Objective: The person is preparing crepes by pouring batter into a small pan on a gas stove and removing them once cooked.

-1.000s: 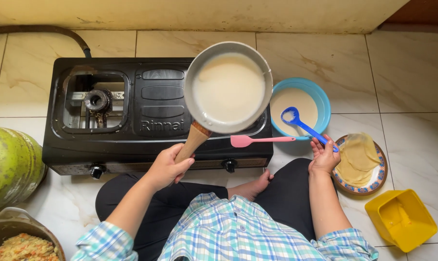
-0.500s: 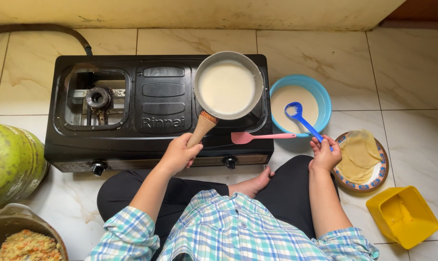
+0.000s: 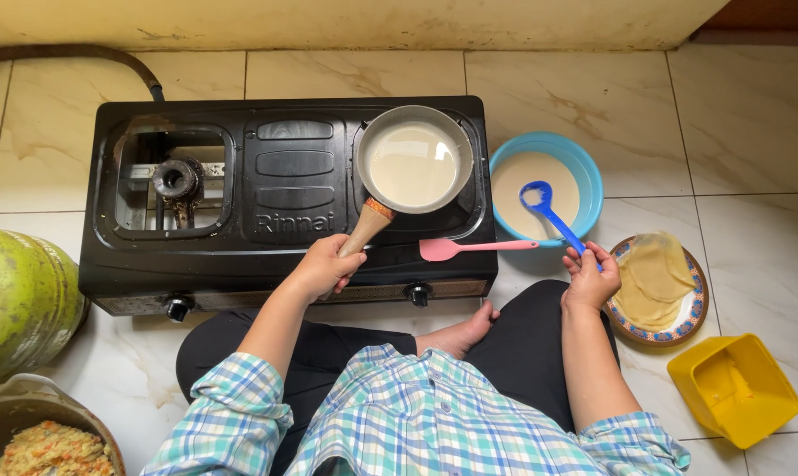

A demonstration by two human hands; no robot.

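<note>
- While the pan (image 3: 414, 161) of pale batter sat on the stove (image 3: 284, 198) by its right burner, the left hand (image 3: 322, 266) had its grip closed on the wooden handle.
- The right hand (image 3: 590, 278) pinched the blue ladle (image 3: 550, 214), whose scoop rested in the blue bowl (image 3: 586, 167).
- A pink spatula (image 3: 469, 248) lay on the stove's front edge.
- Thin crepes (image 3: 653, 279) lay on a plate (image 3: 688, 319) just beside the right hand.

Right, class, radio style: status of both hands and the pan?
Left hand grips pan handle, pan on right burner, batter inside. Right hand holds blue ladle in batter bowl. Pink spatula beside pan.
</note>
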